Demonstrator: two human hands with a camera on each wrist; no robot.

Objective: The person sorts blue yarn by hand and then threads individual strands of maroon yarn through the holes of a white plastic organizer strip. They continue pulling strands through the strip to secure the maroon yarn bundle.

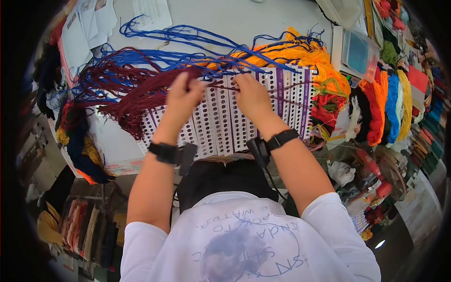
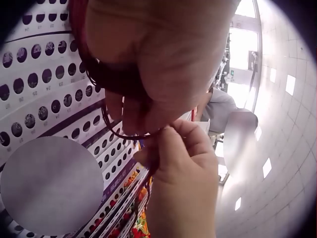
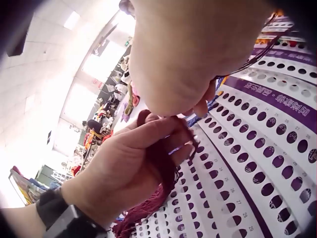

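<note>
Right now my left hand [image 1: 181, 96] has its fingers [image 3: 148, 136] curled round a thick hank of maroon embroidery thread [image 1: 136, 96], bunching the loose strands so they lie apart from the blue thread skeins [image 1: 155, 56] fanned out at the far left. My right hand [image 1: 251, 96] pinches one thin maroon strand just beside the left hand, pulling it tight enough to handle. Both hands work over the white punched card with rows of round holes and purple stripes [image 1: 221, 127], laid flat on the pale bench [image 1: 235, 19] near me so the holes face up. Orange thread [image 1: 300, 54] is heaped along its far right edge.
</note>
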